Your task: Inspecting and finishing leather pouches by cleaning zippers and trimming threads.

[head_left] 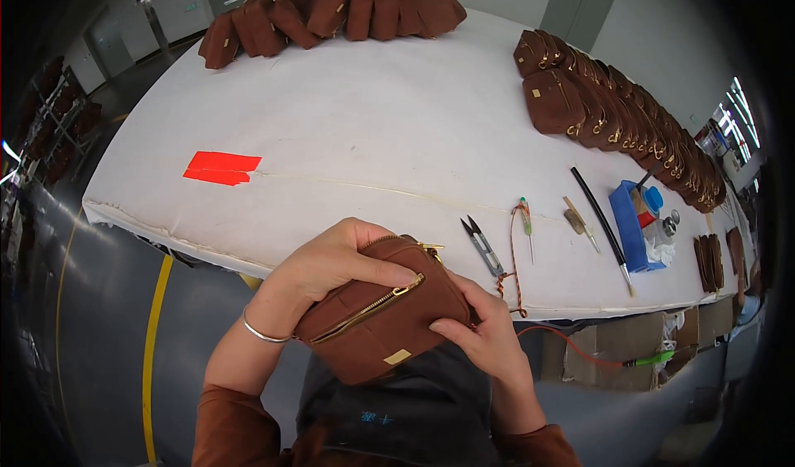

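A small brown bag (352, 347) with gold zippers and a small gold plate is held tilted between my two hands, in front of my dark apron. My left hand (335, 260) wraps over its upper left side, the thumb lying by the slider of the front pocket zipper (373, 305). Gripping the bag's right edge is my right hand (484, 330), thumb on the front and fingers hidden behind. Thread snips (482, 245) lie on the white table just beyond my right hand, beside a twisted cord (512, 276).
An awl (527, 219), a short wooden-handled tool (575, 217) and a long black brush (598, 219) lie to the right. A blue bin (627, 231) holds bottles. Brown bags line the far edge (361, 10) and right side (555, 103). Red tape (222, 167) marks the white table (373, 103).
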A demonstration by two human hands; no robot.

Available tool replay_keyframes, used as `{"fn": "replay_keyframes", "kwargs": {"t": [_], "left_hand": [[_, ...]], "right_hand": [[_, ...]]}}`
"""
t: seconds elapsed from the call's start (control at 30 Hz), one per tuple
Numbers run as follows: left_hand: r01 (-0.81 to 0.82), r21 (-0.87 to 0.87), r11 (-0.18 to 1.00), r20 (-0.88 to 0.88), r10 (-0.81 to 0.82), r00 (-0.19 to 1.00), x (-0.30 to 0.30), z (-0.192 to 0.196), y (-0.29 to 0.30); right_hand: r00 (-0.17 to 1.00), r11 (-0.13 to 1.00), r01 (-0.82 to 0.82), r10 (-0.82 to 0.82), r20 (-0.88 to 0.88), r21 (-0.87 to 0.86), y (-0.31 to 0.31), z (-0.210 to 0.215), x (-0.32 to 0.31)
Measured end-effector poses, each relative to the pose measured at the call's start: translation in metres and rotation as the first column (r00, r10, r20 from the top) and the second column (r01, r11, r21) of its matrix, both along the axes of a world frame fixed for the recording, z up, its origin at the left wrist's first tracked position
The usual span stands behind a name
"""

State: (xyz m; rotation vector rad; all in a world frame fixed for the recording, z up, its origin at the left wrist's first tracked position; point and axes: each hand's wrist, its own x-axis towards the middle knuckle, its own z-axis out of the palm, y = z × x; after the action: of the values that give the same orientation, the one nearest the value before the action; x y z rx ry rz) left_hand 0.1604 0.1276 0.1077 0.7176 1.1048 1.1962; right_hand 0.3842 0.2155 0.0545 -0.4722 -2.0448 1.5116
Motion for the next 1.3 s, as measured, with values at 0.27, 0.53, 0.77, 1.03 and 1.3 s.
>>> {"fn": "replay_keyframes", "kwargs": {"t": [0.27, 0.53, 0.77, 1.03, 1.3], "left_hand": [[0.162, -0.121, 0.979, -0.097, -0.174, 0.980, -0.010, -0.022, 0.023], [0.189, -0.143, 0.972, -0.039, -0.196, 0.980, -0.012, -0.032, 0.035], [0.198, -0.141, 0.970, -0.019, -0.203, 0.979, -0.017, -0.043, 0.039], [0.214, -0.152, 0.965, 0.057, -0.208, 0.977, -0.018, -0.052, 0.041], [0.205, -0.100, 0.974, 0.073, -0.199, 0.977, -0.016, -0.055, 0.042]], "right_hand": [[0.897, 0.904, 0.359, -0.403, 0.182, 0.233, 0.068, 0.001, 0.023], [0.676, 0.676, 0.310, -0.651, 0.345, 0.669, 0.134, -0.018, 0.031], [0.724, 0.733, 0.524, -0.652, 0.226, 0.434, 0.136, -0.007, 0.033], [0.959, 0.917, 0.166, -0.235, -0.157, -0.362, 0.046, 0.021, -0.016], [0.970, 0.945, 0.085, -0.151, -0.190, -0.315, 0.037, 0.010, -0.034]]}}
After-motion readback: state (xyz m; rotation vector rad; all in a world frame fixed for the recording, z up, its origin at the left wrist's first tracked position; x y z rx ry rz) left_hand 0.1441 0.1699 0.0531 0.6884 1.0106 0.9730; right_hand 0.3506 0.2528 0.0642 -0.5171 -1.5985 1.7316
